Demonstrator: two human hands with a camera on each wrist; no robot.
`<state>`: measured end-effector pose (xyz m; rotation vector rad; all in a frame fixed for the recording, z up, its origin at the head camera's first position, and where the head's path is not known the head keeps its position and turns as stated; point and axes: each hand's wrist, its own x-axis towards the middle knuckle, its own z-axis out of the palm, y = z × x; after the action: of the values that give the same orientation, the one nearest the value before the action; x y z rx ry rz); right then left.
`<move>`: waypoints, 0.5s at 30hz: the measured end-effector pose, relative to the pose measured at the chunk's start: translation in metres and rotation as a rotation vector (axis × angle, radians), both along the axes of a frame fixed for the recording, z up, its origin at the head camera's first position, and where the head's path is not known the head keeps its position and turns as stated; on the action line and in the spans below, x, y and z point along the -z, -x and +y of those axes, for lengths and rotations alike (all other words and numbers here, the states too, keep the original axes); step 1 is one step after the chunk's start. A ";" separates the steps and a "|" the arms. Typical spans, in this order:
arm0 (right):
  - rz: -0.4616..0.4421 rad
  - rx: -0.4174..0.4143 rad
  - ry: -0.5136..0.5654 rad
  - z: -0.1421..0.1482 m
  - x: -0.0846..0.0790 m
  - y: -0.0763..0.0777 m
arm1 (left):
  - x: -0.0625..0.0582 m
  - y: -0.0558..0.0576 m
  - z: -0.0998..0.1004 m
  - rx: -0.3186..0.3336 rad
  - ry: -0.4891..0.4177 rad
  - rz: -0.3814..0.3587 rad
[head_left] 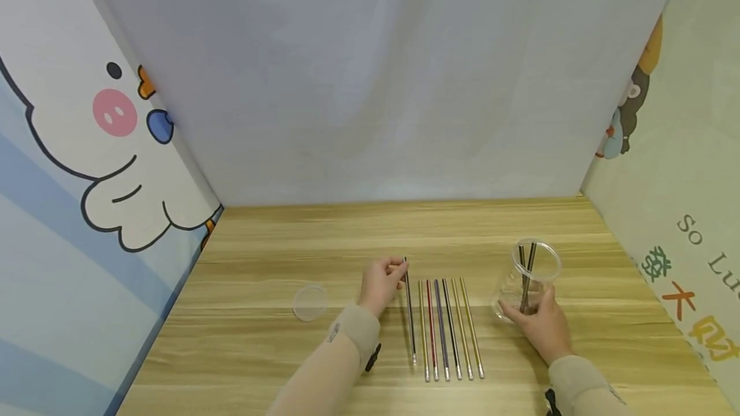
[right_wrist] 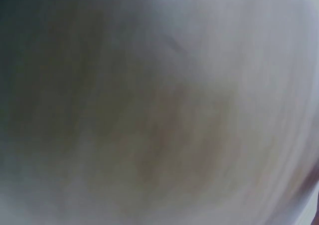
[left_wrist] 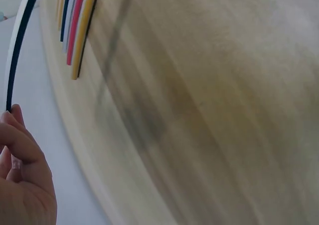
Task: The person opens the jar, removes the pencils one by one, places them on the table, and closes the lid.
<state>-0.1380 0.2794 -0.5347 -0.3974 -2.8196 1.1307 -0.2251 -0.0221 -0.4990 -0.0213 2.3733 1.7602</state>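
Note:
My left hand (head_left: 381, 286) pinches the tip of a black pencil (head_left: 411, 323) between thumb and fingers, its eraser end toward me; the left wrist view shows this pencil (left_wrist: 16, 50) raised off the table. Just right of it lies a row of several pencils, among them a red pencil (head_left: 431, 326), a purple pencil (head_left: 442, 329) and a yellow pencil (head_left: 472, 326). Further right, my right hand (head_left: 545, 329) grips the lower side of a clear plastic jar (head_left: 505, 291), tilted slightly. Two dark pencils (head_left: 527, 271) stand inside. The right wrist view is a blur.
A round translucent disc (head_left: 309, 303), perhaps the jar's lid, lies left of my left hand. The wooden table (head_left: 260, 236) ends at a pale back curtain (head_left: 358, 114), with printed panels on the left (head_left: 52, 114) and right (head_left: 682, 165).

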 end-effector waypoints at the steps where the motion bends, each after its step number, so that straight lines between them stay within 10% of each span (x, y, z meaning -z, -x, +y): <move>1: 0.003 0.001 -0.001 0.000 0.000 0.000 | 0.002 -0.001 0.000 0.004 0.003 0.003; 15: 0.019 0.004 -0.003 -0.001 0.002 0.000 | 0.025 -0.007 0.005 0.027 0.071 -0.025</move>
<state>-0.1376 0.2785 -0.5365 -0.3904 -2.8023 1.1235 -0.2182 -0.0166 -0.5243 -0.0208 2.4054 1.6539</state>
